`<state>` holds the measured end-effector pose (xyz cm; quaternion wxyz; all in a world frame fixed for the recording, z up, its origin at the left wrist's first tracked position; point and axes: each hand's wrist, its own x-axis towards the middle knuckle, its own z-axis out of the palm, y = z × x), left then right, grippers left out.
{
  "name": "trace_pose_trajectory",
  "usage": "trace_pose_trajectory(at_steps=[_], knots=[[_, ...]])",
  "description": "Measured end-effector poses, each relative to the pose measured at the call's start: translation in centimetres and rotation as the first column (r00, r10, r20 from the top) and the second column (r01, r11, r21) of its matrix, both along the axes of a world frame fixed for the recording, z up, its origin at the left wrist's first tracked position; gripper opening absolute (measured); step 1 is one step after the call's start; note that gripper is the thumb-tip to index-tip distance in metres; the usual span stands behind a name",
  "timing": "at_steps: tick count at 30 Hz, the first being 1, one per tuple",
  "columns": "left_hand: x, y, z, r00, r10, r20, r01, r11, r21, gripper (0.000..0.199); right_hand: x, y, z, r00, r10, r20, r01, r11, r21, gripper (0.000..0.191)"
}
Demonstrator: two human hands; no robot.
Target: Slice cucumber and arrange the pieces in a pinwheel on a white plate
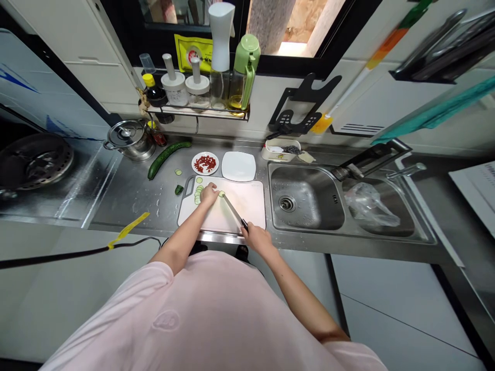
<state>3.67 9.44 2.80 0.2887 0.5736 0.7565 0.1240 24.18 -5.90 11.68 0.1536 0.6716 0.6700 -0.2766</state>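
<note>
A white cutting board [247,203] lies on the steel counter. My right hand [257,238] grips the dark handle of a kitchen knife [233,209], whose blade slants up to the left across the board. Beside the blade's tip shows the pale round face of a cucumber piece [221,194]. My left hand [209,194] is closed against this piece, its fingers bent; how much lies under them is hidden. Several cucumber slices [198,196] lie left of that hand. Off the board are a dark green cucumber end [178,189] and a single slice [178,172].
Behind the board stand a plate of chopped red pieces [205,163] and a white plate [238,166]. A long cucumber [167,158] and a steel pot [129,139] are back left. To the right is a sink [307,196]; a plastic bag [371,204] lies in the second basin.
</note>
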Motion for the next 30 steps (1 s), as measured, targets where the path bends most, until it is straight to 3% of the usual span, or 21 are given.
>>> trace_pose_trajectory(at_steps=[7,21,30], knots=[[-0.1,0.0,-0.2,1.000,-0.009,-0.002,0.009,1.000,0.011,0.021,0.4,-0.8,0.2,1.000,-0.009,0.020,0.009,1.000,-0.001,0.041],[0.1,-0.3,0.5,1.000,-0.017,-0.020,0.018,1.000,0.010,0.021,-0.9,1.5,-0.1,1.000,0.001,0.011,-0.001,1.000,0.002,0.040],[0.1,-0.1,0.5,1.000,-0.022,-0.016,0.022,1.000,-0.003,0.021,-0.5,1.1,-0.2,1.000,-0.002,0.013,0.002,1.000,-0.003,0.041]])
